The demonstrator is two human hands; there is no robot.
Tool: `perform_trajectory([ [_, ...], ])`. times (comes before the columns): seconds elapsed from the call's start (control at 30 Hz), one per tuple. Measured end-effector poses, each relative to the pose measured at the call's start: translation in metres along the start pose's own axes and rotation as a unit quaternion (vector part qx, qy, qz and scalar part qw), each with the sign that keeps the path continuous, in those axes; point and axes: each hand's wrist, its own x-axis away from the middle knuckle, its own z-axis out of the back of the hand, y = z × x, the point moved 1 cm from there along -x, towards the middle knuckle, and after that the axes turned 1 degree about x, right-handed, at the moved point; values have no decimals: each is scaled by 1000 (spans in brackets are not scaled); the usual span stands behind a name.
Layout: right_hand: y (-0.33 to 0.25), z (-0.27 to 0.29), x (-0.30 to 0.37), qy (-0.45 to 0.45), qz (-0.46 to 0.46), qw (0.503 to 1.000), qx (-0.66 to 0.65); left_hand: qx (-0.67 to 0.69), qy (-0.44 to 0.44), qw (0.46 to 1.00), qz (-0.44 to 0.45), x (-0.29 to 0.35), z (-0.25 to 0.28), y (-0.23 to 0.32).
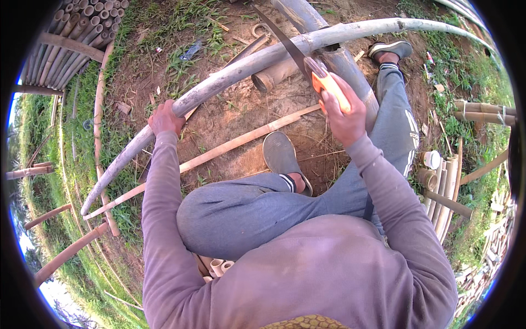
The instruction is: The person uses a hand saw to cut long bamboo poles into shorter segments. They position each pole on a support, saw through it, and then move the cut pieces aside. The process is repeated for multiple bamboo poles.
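A long greyish bamboo pole (pixel 238 71) runs across in front of me, from the lower left to the far right. My left hand (pixel 167 119) is closed round it left of the middle. A handsaw (pixel 326 83) with an orange handle is in my right hand (pixel 346 109), its fingers wrapped round the grip. The saw's dark blade points up and to the left, crossing the pole; whether its teeth touch the pole I cannot tell. Below the pole lies a thick bamboo log (pixel 350 71), with an opening in it near where the pole crosses.
A split bamboo strip (pixel 235 143) lies slanted across the dirt by my feet. A short bamboo section (pixel 274 75) sits beside the log. Cut bamboo is stacked on a rack (pixel 74 46) at the far left. Right of me are a white tub (pixel 432 160) and several bamboo poles (pixel 446 186).
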Motion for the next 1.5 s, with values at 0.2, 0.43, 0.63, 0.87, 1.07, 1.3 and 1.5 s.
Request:
perform_trajectory([
  [0.2,1,-10,-3,3,-32,999,-22,-4,-17,1000,7,-5,-1,-7],
  [0.43,-39,81,121,-41,-126,990,-52,-3,1,1000,-15,1,-5,-9],
  [0.63,5,-41,-69,1,-33,999,-32,0,-16,1000,-6,-6,-1,5],
  [0.87,-34,75,110,-43,-84,995,-13,-26,-15,1000,-9,2,-3,-13],
  [1.07,-12,23,33,-10,-25,1000,-7,-2,-17,1000,5,-1,-6,-5],
  [1.3,10,-19,-24,-7,-12,1000,-3,1,-20,1000,-4,-11,3,-3],
  [1.5,-32,80,111,-34,-92,995,-32,-7,-6,1000,-6,-1,-5,-10],
])
